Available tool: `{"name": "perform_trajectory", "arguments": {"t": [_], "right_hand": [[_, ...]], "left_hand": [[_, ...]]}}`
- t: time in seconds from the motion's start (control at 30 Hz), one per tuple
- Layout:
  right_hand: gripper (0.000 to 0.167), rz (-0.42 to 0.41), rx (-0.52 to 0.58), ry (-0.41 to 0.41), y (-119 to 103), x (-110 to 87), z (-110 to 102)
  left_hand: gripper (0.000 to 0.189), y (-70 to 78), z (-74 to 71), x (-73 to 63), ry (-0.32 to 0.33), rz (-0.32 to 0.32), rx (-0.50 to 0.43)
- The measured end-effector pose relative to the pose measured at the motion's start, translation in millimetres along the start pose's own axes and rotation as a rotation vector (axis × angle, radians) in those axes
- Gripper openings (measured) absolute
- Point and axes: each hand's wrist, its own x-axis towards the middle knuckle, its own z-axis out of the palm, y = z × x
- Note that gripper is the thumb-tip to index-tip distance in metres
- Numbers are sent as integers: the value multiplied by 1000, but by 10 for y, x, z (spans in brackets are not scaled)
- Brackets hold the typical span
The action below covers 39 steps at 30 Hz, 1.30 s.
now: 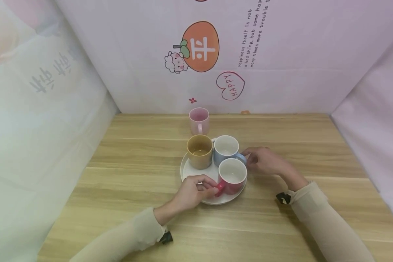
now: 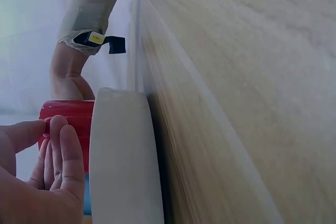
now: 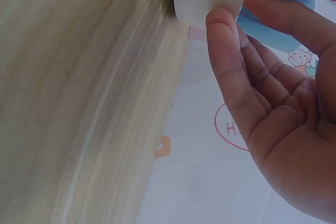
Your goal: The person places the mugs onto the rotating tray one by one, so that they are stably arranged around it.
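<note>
I find L hand (image 1: pixel 194 191) pinching the red mug (image 1: pixel 232 176) by its handle (image 1: pixel 220 189), approx. 4 o'clock on tray (image 1: pixel 185 168). R hand (image 1: pixel 263 160) at blue mug's (image 1: pixel 226 148) 4 o'clock side; can't tell if gripping. Poss. faults: mugs v. close, so hasty lift could knock rims; uneven push could tip tray twd 6 o'clock

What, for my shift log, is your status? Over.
Left hand pinching red mug by its handle. Right hand at blue mug, contact unclear. Red mug on tray, blue mug close behind.
</note>
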Motion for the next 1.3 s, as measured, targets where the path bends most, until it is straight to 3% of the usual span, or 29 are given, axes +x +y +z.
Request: {"name": "perform_trajectory", "arguments": {"t": [0.3,0.57,0.7,1.0,1.3], "right_hand": [[36,13,3,-3,-14,-12,-3],[36,15,8,-5,-14,-20,-7],[36,13,0,-5,-14,-24,-11],[36,8,-10,0,-12,-32,-2],[37,10,-2,2,-24,-40,3]], "left_hand": [[14,-11,77,35,-27,26,8],[15,5,37,18,-35,64,24],[15,20,-44,21,-8,88,48],[16,80,-282,79,119,138,158],[15,112,-483,87,172,126,195]]}}
